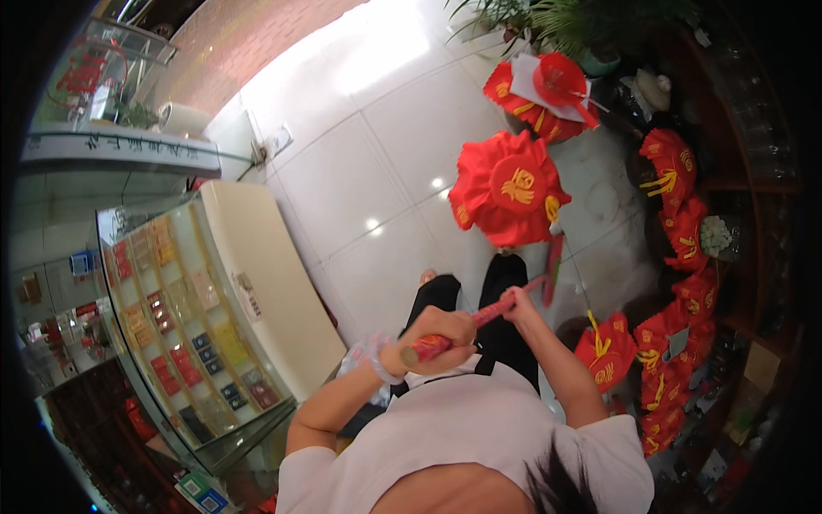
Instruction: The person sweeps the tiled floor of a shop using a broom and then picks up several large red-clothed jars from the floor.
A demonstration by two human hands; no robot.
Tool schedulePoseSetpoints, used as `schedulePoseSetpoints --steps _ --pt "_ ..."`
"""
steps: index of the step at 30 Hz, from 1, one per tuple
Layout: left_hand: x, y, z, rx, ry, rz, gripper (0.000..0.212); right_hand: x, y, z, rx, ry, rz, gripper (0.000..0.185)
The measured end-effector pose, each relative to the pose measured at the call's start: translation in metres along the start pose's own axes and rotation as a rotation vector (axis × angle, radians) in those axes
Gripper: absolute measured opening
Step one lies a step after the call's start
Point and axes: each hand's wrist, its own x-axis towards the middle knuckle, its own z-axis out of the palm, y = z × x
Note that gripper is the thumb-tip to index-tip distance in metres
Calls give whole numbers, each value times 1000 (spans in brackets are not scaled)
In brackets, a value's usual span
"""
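A broom with a red patterned handle (pixel 488 315) slants across the front of my body. My left hand (pixel 444 333) is closed around it near its upper end, and a pale bangle circles that wrist. Lower on the same handle, my right hand (pixel 519 304) grips it. The red and green broom head (pixel 553 268) is to the right of my legs, just below a ruffled red cloth cover (pixel 510 186) with gold characters and a yellow tassel. Whether its bristles touch the floor is hard to tell.
Pale floor tiles (pixel 347 167) stretch ahead to a bright doorway. A glass display case (pixel 192 321) with small packets stands at left beside a cream cabinet (pixel 263 283). More red-covered stools (pixel 671 360) line the right-hand shelves. Potted plants (pixel 565 26) stand at the far right.
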Motion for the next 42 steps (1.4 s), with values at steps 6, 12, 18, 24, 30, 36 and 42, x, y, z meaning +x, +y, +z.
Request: schedulePoseSetpoints --steps 6,12,18,24,30,36,42 --pt "-64 92 -78 129 -41 47 23 -31 128 120 19 -178 72 15" --pt "-76 152 -103 365 -195 128 23 -35 205 251 124 -459 155 32" --pt "-73 161 -121 681 -387 86 24 -30 195 370 324 -794 295 24" --pt "-94 214 -155 440 90 391 23 -94 181 382 239 -723 112 19" --pt "-51 163 -245 160 439 309 26 -25 133 413 257 -352 -26 19" --pt "34 153 -309 450 229 346 22 43 103 526 166 -522 -50 23" --pt "70 212 -362 472 516 551 25 -13 77 648 175 -543 -19 14"
